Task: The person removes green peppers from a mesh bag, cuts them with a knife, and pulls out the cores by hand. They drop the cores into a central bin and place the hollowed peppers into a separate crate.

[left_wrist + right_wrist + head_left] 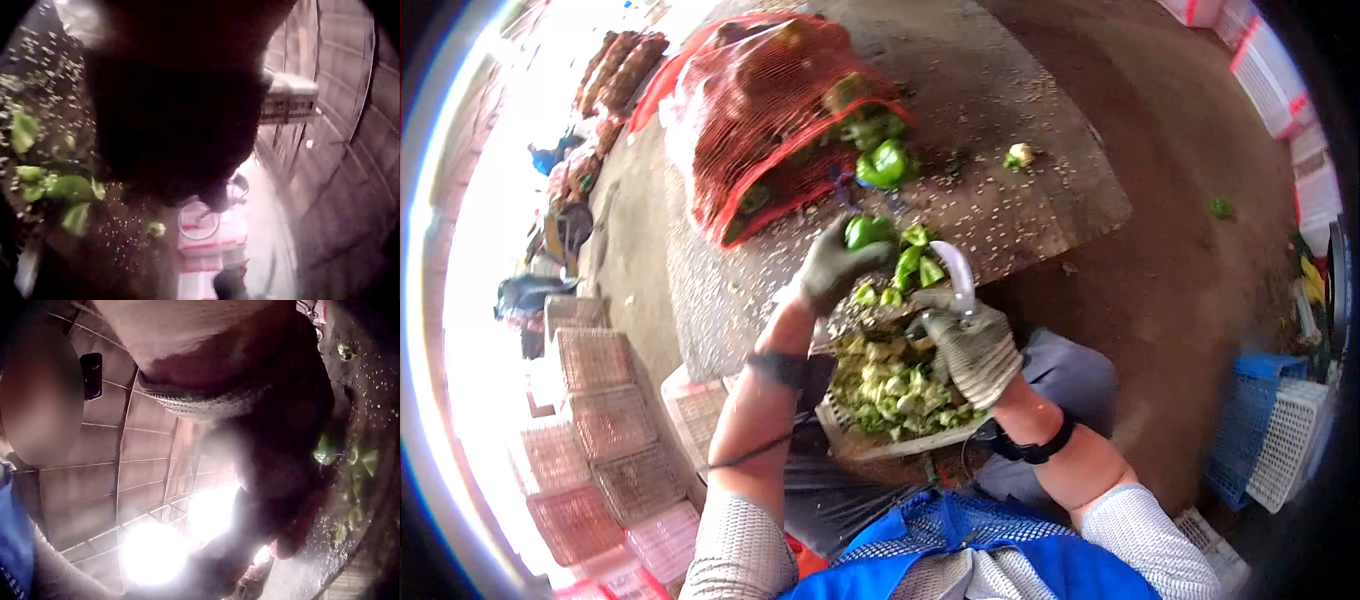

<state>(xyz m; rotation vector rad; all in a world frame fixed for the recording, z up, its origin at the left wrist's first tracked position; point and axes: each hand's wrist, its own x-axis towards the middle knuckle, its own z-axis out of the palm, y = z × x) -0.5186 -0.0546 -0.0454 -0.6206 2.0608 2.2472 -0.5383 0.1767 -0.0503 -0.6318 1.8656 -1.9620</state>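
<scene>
In the head view my gloved left hand [832, 262] grips a green bell pepper [867, 232] over the tabletop, thumb along its near side. My gloved right hand [970, 345] has its fingers curled round a knife with a pale, curved blade [956, 268], which points up and away from me. Between the hands lie cut green pepper pieces [908, 266] at the table's near edge. Below them stands a crate [900, 446] heaped with pale pepper cores and green scraps [890, 385]. In both wrist views the hands are dark, and what they hold is hidden.
A red mesh sack [770, 100] of peppers lies on the table [1000, 215], its mouth facing me. One whole pepper [884, 165] sits at that mouth, and a core [1019, 156] lies farther right. Stacked crates [600, 420] stand left; blue and white crates [1250, 430] stand right.
</scene>
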